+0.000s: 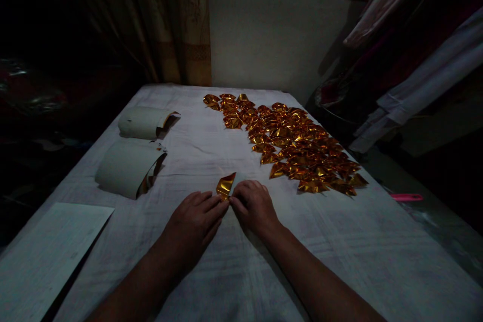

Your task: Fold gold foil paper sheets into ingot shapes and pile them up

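A small piece of shiny gold foil paper (225, 186), partly folded, is held between my hands near the middle of the cloth-covered table (211, 271). My left hand (196, 216) has its fingers together on the paper's lower left edge. On the right side, my right hand (254, 204) is closed, thumb and fingers pinching the paper's lower right edge. The fingertips cover the bottom of the paper. To the right and farther back lies a wide pile of folded gold foil pieces (290, 136), pointed at their ends.
Two curled stacks of pale-backed sheets, a nearer one (126, 168) and a farther one (145, 122), lie at the left. A flat white board (49, 251) sits at the front left. Clothes (426, 80) hang at the right, near a pink handle (406, 197). A curtain (177, 25) hangs behind.
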`<state>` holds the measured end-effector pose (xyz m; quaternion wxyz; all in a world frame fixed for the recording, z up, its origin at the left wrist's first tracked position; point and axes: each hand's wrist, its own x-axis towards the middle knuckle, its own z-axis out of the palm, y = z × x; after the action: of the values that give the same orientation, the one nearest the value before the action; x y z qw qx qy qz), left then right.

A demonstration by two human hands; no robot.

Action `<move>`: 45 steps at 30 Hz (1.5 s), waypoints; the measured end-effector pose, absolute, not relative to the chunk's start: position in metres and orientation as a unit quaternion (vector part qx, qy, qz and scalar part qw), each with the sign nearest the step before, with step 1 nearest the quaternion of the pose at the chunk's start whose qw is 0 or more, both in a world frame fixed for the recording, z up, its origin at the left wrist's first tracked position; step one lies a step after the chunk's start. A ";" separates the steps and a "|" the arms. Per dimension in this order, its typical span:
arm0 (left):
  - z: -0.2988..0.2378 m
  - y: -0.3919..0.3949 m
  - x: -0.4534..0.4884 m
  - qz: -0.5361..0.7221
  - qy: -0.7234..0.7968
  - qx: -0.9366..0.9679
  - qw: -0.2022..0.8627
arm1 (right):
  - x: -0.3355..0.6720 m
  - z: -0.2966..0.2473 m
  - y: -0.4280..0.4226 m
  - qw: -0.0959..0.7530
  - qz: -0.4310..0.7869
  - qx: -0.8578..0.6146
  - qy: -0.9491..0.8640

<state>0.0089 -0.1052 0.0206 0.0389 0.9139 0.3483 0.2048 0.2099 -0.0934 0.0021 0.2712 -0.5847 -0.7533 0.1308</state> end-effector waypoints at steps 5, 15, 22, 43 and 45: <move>0.023 -0.106 0.010 0.192 0.348 0.918 0.018 | 0.210 0.002 -0.094 0.264 0.127 -0.587 -0.755; 0.022 -0.108 0.015 0.177 0.368 0.913 -0.009 | 0.209 0.002 -0.096 0.270 0.110 -0.604 -0.742; 0.025 -0.108 0.016 0.179 0.359 0.916 -0.008 | 0.216 -0.003 -0.089 0.286 0.131 -0.594 -0.740; 0.023 -0.103 0.009 0.207 0.350 0.913 0.000 | 0.225 -0.012 -0.089 0.322 0.053 -0.622 -0.712; 0.021 -0.101 0.007 0.215 0.348 0.913 -0.003 | 0.228 -0.012 -0.088 0.309 0.057 -0.629 -0.711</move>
<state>0.0067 -0.1013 0.0213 -0.0032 0.9126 0.3478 0.2151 0.2284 -0.0879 -0.0123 0.3091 -0.6290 -0.7111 0.0569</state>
